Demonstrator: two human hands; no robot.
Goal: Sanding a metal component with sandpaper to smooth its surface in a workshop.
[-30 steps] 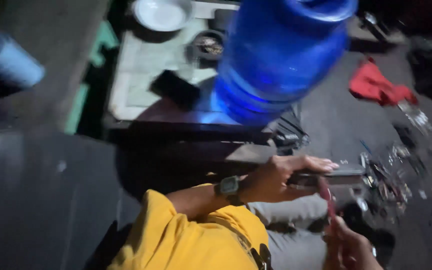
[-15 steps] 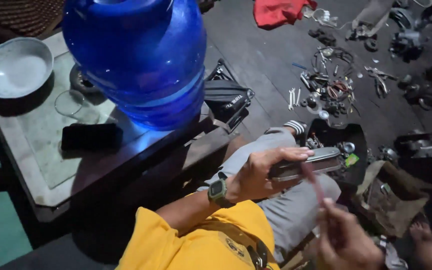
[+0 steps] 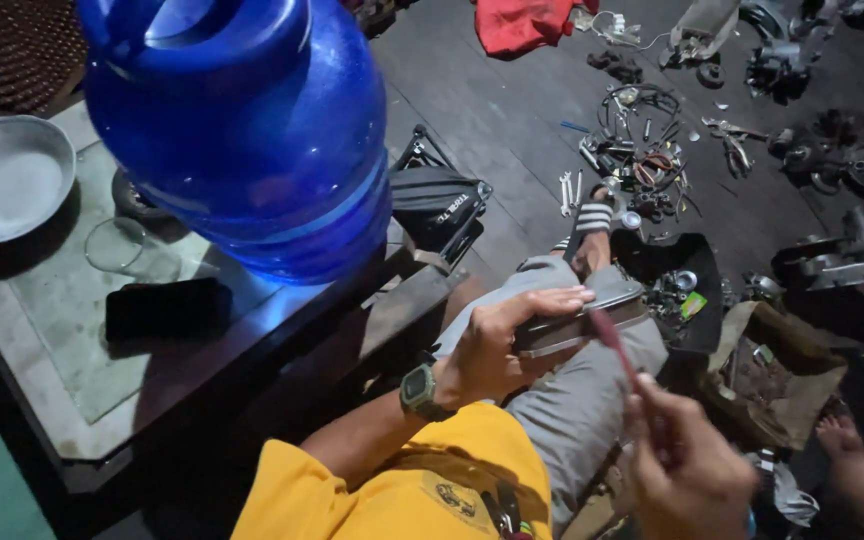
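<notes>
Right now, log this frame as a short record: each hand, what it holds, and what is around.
left hand: grips a flat grey metal part resting on the knee
right hand: holds a thin red tool, tip at the metal part
table: blue water jug, white bowl, black phone
floor: scattered wrenches, red cloth
wrist: watch on the left

The picture is dim. Light hits the big blue jug (image 3: 242,130) near its bottom and makes it glow, and the table (image 3: 62,390) just under the jug shines blue. Far from the jug, the floor (image 3: 512,120) is dark. The right hand (image 3: 687,470) looks blurry.
</notes>
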